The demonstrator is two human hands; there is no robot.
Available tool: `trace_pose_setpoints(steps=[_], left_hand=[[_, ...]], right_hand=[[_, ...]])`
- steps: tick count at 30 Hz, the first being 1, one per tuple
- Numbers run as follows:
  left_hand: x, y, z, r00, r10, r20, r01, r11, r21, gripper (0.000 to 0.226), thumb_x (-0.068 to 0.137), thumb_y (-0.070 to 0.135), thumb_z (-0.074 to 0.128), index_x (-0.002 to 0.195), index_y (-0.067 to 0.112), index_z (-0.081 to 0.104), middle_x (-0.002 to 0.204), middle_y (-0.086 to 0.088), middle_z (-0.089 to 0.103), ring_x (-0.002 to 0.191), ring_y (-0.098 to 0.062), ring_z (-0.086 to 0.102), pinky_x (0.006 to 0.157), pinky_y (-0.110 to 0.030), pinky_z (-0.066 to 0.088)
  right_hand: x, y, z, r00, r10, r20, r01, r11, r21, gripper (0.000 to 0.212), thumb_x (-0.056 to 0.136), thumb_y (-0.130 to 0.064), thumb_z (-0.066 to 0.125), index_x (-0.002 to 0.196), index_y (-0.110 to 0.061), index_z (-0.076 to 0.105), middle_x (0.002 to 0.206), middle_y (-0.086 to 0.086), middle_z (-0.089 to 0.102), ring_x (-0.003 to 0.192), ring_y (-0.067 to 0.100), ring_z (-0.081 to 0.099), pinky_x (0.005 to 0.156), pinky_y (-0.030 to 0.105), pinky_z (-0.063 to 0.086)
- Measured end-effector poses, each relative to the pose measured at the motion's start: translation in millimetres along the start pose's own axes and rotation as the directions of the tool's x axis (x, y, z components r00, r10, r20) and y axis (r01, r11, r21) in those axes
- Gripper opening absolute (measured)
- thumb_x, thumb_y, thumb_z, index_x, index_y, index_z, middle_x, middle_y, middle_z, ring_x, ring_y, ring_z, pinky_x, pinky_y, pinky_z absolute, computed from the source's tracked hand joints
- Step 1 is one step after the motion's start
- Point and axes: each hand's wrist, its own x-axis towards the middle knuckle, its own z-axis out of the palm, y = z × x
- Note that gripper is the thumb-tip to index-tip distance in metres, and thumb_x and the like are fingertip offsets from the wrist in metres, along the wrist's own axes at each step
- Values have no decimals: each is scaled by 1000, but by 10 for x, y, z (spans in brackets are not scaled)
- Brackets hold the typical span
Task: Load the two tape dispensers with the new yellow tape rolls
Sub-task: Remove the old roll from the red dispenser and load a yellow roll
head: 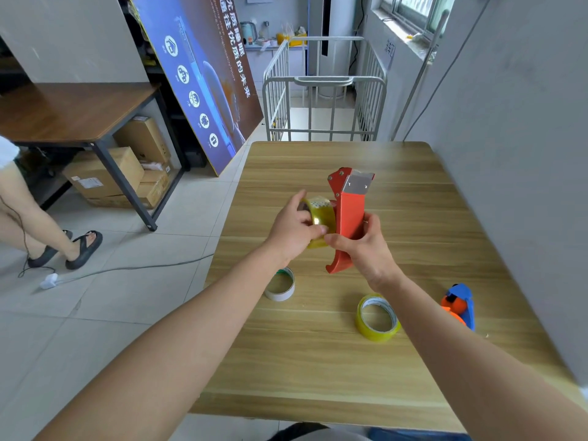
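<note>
A: Left side, what's happening?
B: Left hand (294,229) is gripping a glossy yellow tape roll (321,218), pressing it against the red metal tape dispenser (348,214), held up w/ right hand (366,249) clenching its handle.
A: On the wooden table (318,370)?
B: White empty tape core (280,284) is lying left, second yellow roll (377,317) beside it, blue-orange plastic dispenser (461,305) far right.

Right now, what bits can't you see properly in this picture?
All in the head view:
- Yellow tape roll: left hand covers its near side, so whether it sits on the red dispenser is unclear.
- Red dispenser's handle: wrapped by right hand.
- Blue and orange dispenser: right forearm hides part.
- White roll: left forearm hides its top edge.
</note>
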Motion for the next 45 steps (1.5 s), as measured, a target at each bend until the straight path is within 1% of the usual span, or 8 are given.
trace_pose_setpoints(steps=[5,13,18,21,27,32,41,45], left_hand=[[-10,10,22,997,78,27,-82,972,219,92,72,4,74,144,24,19,95,-6,72,91,-20,66,85,-36,53],[-4,82,-89,967,-214,136,245,931,-271,63,72,9,76,125,7,41,114,-13,65,89,-25,70,74,-37,59],[74,30,-101,990,-134,-33,138,964,227,87,53,41,85,127,27,42,119,2,35,109,-16,43,94,-34,42],[85,13,-157,987,-133,90,121,983,135,78,54,31,86,119,34,42,113,7,48,111,-16,50,86,-29,42],[65,-1,-195,998,-26,59,16,986,165,93,42,31,87,124,28,43,116,9,52,105,-12,54,81,-23,44],[35,49,-192,976,-212,52,208,976,59,114,35,51,85,134,19,38,123,0,58,112,-21,56,99,-41,44],[-56,-17,-97,949,-204,241,245,958,-150,29,80,9,63,109,14,60,90,-2,66,82,-18,60,84,-39,49],[-69,-21,-171,939,-152,310,231,944,-236,11,88,26,56,89,20,66,73,7,68,72,-11,62,74,-33,53]], right_hand=[[-12,38,-27,1000,0,1,0,997,74,66,66,-14,81,115,-19,38,101,3,58,82,15,66,51,37,58],[-43,75,-28,1000,-4,22,3,999,51,66,58,-21,80,111,-25,40,102,0,56,86,17,62,58,45,60],[-68,102,-7,998,-18,65,16,1000,20,70,58,-21,80,115,-25,39,105,-2,58,94,14,61,77,48,57],[-77,127,-4,994,-1,105,-5,999,51,79,58,-20,80,124,-26,36,108,-2,59,101,18,62,83,48,56],[-56,84,3,984,29,178,-43,996,74,74,58,-18,80,123,-17,44,106,2,65,100,22,65,79,49,57],[-33,-12,-18,976,27,218,-43,997,68,77,50,-26,81,120,-17,49,100,-1,62,80,2,67,58,27,55],[7,-2,-13,923,76,377,-153,972,177,48,62,-5,74,109,-6,65,102,11,72,92,25,67,86,38,55],[5,-7,-69,875,66,480,-178,965,192,40,61,-1,72,100,-10,70,93,6,75,86,21,70,78,32,57]])
